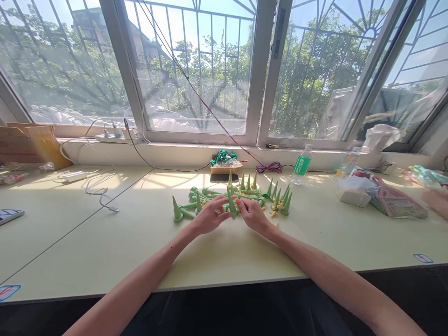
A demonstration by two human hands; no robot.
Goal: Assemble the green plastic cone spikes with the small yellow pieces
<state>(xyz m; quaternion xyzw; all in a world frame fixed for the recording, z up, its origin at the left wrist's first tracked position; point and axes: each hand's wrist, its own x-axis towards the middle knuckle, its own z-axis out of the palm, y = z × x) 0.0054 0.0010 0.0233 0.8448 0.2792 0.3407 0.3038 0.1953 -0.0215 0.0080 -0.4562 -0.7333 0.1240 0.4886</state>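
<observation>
My left hand [209, 216] and my right hand [252, 215] meet over the pale table [140, 242], both closed round one green cone-shaped spike [231, 202] that stands point up between their fingers. Behind them lies a heap of several more green spikes [199, 195], some lying flat. More green spikes stand upright at the right [280, 198]. One spike [176, 210] stands alone at the left. Small yellow pieces [272, 213] are scattered beside the right hand.
A phone [224, 178] and a green bag [224, 157] lie by the sill. A green-labelled bottle [301, 164] stands right of them. A white box [352, 193], pink packets [395, 201] and another person's hand [437, 200] are far right. Cables [101, 193] and a power strip [114, 137] sit left.
</observation>
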